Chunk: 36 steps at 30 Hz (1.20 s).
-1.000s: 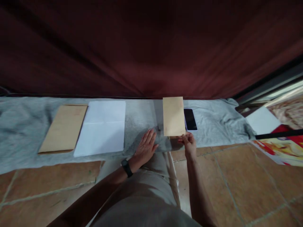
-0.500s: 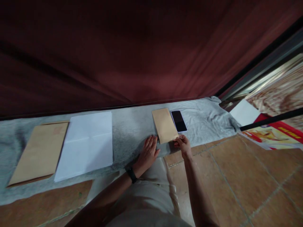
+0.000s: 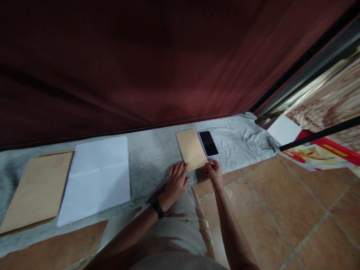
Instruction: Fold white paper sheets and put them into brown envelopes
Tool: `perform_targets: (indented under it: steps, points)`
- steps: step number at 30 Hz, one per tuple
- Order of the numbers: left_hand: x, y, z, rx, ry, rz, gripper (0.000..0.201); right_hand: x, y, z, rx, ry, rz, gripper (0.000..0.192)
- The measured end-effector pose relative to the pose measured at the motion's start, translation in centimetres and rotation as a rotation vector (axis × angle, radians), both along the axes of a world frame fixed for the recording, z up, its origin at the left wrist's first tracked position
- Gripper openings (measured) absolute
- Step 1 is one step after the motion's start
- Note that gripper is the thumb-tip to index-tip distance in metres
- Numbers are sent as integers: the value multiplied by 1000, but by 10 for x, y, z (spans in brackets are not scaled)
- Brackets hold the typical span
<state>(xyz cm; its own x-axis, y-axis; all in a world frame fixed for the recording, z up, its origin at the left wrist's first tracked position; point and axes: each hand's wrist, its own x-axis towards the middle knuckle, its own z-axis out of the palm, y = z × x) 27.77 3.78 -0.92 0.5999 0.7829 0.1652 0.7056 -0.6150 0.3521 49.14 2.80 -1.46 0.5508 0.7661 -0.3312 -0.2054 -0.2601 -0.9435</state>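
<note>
Small brown envelope (image 3: 191,149): lies flat on the grey cloth (image 3: 152,157) spread over the tiled floor (image 3: 281,210), just left of a smartphone (image 3: 208,143), screen dark.

Right hand (image 3: 213,171): grip pinching the envelope's near right corner.

Left hand (image 3: 176,182): flat on the cloth, fingers spread, fingertips at the envelope's near left corner; black wristband (image 3: 158,208).

Further left: white folded sheet (image 3: 97,178), touching a large brown envelope (image 3: 36,189).

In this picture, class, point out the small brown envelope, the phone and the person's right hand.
small brown envelope (image 3: 191,149), head view, middle of its face.
phone (image 3: 208,143), head view, centre of its dark screen.
right hand (image 3: 213,171), head view, back of the hand.
</note>
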Motion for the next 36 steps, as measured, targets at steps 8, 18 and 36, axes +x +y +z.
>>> perform_targets:
  steps: [8,18,36]
  points:
    - [5,-1,1,27,-17,-15,59,-1,1,3,-37,-41,20,48]
    - [7,-4,1,36,23,-12,57,-3,-4,11,-77,-255,55,44]
    - [7,-8,8,-22,38,-21,53,-2,-6,8,-193,-612,159,56]
